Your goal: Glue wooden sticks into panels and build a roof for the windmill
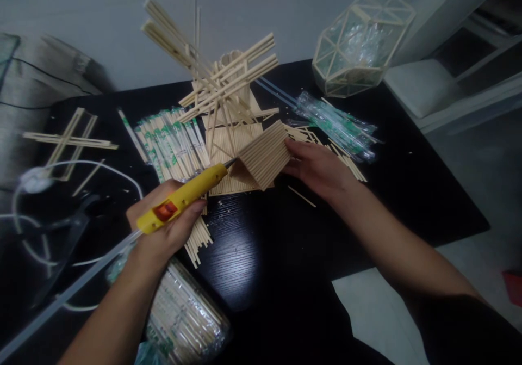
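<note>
My left hand (161,223) is wrapped round a yellow soldering-iron-shaped glue gun (183,197), a long clear glue stick (73,294) trailing from its rear. The dark metal tip touches or nearly touches the left edge of a small folded panel of wooden sticks (265,155), shaped like a little roof. My right hand (316,166) grips that panel by its right edge, thumb and fingers closed on it. Beneath and behind stands a stick model with crossed windmill-like blades (228,85) on a flat stick base (216,188).
Wrapped chopsticks (171,142) lie left of the model, and a plastic-wrapped bundle (187,316) is nearest me. Empty wrappers (338,128) and loose sticks (346,161) lie right. A faceted glass-like case (362,47) stands at the back right. White cable (77,164) loops at left.
</note>
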Demonstrator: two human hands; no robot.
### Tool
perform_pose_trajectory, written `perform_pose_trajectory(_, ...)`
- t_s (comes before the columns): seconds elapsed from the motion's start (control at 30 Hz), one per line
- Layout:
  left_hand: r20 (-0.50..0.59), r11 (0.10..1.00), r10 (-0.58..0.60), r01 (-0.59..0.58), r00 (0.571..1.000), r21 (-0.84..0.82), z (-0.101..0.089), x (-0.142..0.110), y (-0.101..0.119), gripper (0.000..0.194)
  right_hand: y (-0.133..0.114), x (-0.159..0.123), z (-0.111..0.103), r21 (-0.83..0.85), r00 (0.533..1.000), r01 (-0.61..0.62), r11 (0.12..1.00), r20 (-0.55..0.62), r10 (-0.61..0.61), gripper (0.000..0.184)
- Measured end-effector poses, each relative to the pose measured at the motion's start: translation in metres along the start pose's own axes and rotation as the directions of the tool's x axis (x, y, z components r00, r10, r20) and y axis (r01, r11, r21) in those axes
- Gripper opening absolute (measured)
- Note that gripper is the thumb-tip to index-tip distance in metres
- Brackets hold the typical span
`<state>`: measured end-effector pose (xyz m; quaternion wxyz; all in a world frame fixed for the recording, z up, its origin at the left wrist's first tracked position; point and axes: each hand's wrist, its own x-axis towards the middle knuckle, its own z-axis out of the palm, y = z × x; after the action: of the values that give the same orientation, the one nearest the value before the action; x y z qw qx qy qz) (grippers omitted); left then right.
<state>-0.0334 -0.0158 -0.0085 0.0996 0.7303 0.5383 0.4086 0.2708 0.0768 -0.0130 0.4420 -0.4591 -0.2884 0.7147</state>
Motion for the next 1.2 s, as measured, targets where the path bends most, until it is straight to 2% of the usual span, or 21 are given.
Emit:
perform_pose_trajectory(0.2,0.004,0.999,-0.018,0.018,1.0,-0.039,0.0008,-0.001,-0.0024,0.028,-0.0021,-0.0009,0.0017,-0.002,1.0,0.005,1.0,0.001,-0.005,0.024)
perform_pose_trajectory(0.5,-0.017,0.998,-0.015,0.014,1.0,-0.06,0.001,-0.0006,-0.0024,0.021,-0.0025,-0.0004,-0.0001,-0.005,1.0,0.015,1.0,0.012,-0.015,0.028)
perform_pose_trajectory(0.7,-0.023,1.0,0.006,-0.007,1.0,-0.03,0.0008,0.0023,0.0022,0.026,-0.0028,0.0,-0.0003,-0.007,1.0,0.013,1.0,0.011,-0.013,0.026)
perform_pose_trajectory(0.9,-0.018,0.998,0.055,-0.055,0.998,0.006,0.0001,0.0033,-0.0003,0.02,-0.0034,0.0002,-0.0009,0.002,1.0,0.012,1.0,0.018,-0.012,0.027)
perform_pose_trajectory(1.2,-0.002,0.996,0.063,-0.062,0.998,0.057,0.0,0.0044,0.0021,0.026,-0.0056,-0.0015,0.0008,-0.018,0.999,0.023,1.0,0.024,-0.023,0.025)
